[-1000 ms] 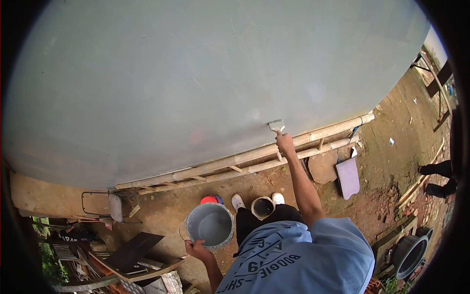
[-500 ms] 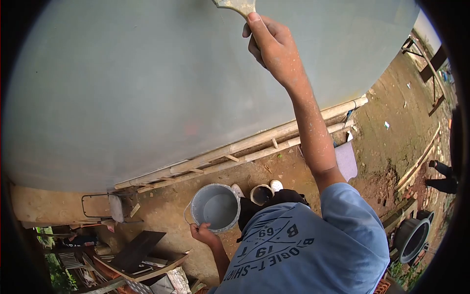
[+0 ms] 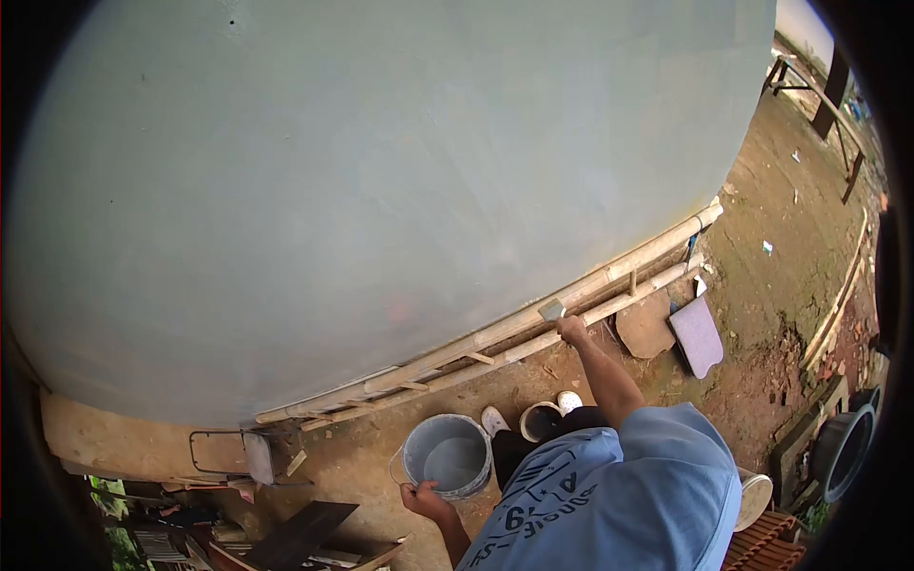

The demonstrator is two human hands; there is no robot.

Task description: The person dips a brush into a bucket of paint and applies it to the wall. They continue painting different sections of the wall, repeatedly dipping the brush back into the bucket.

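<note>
A large, smooth grey-green surface [image 3: 381,190] fills the upper part of the view. My right hand [image 3: 571,328] is closed on a flat, wide-headed brush [image 3: 552,309], low by the surface's bottom edge and over the bamboo ladder [image 3: 495,333]. Whether the brush touches anything is unclear. At the lower middle, my left hand [image 3: 427,497] grips the near rim of a grey bucket [image 3: 447,455]. Grey material lies inside the bucket.
A small round container [image 3: 541,421] stands between my white shoes. Right of the ladder lie a purple mat [image 3: 698,338] and a brown slab [image 3: 644,324]. A chair [image 3: 257,457], scrap boards [image 3: 300,535] and a large basin [image 3: 845,455] are farther out.
My right hand has come down from high on the surface with the brush still held. The view has shifted; my left hand still holds the bucket.
</note>
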